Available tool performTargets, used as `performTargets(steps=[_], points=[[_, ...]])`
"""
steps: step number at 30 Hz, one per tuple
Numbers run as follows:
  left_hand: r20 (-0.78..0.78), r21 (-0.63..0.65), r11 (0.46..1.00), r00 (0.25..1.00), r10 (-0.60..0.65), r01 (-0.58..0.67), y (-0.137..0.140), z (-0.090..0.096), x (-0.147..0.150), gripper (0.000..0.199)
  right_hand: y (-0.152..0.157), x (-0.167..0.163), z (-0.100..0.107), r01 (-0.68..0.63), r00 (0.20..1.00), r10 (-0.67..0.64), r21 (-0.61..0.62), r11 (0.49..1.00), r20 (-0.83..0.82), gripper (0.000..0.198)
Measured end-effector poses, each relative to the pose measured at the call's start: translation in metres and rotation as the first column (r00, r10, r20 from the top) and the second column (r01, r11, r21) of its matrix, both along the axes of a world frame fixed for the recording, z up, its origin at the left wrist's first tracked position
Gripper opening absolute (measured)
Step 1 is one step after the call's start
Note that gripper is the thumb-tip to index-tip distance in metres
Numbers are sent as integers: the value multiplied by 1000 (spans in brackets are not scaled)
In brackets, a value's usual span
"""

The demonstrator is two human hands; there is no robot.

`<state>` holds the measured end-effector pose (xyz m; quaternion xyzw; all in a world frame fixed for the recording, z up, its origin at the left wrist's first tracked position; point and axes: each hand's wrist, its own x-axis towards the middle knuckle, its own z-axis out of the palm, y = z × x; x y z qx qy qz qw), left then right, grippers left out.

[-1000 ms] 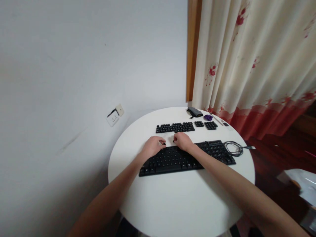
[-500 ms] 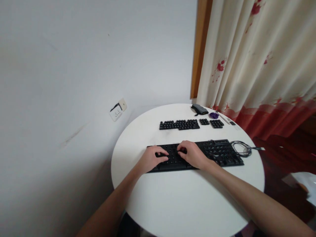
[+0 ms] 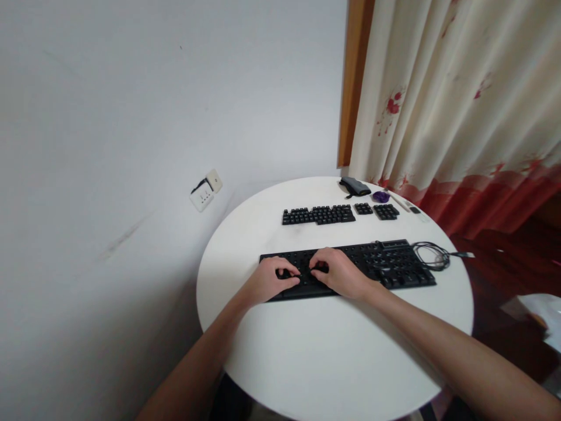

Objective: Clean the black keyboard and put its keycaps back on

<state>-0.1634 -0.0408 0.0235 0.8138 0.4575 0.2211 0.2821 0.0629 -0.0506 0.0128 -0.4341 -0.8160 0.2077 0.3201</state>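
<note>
The black keyboard (image 3: pixel 377 263) lies flat on the white bench (image 3: pixel 342 351), below both hands, and the work in hand is small fingertip work on its left part. The left hand (image 3: pixel 272 278) and right hand (image 3: pixel 339 272) face each other over it, thumbs and forefingers curled with the tips close; at this distance, black against black, I cannot tell whether either grip pinches a key or simply rests on one. To do this well, bring the fingertips straight down, keep the wrists light, and steady the board with the hand that is less busy, so that it does not slide. Leave a little room between the two hands so the spot stays visible. Keep both forearms off the rows of keycaps (image 3: pixel 319 216) lying apart beyond the keyboard, and off the coiled cable (image 3: pixel 446 261) by its right end.
</note>
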Motion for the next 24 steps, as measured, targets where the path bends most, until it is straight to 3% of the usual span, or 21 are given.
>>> performTargets(steps=[13, 24], points=[[-39, 87, 995, 999, -39, 42, 0, -4, 0, 15, -3, -3, -2, -52, 998, 53, -31, 998, 23, 14], [-94, 150, 979, 988, -125, 139, -3, 4, 2, 14, -7, -8, -5, -98, 995, 99, -57, 994, 18, 13]])
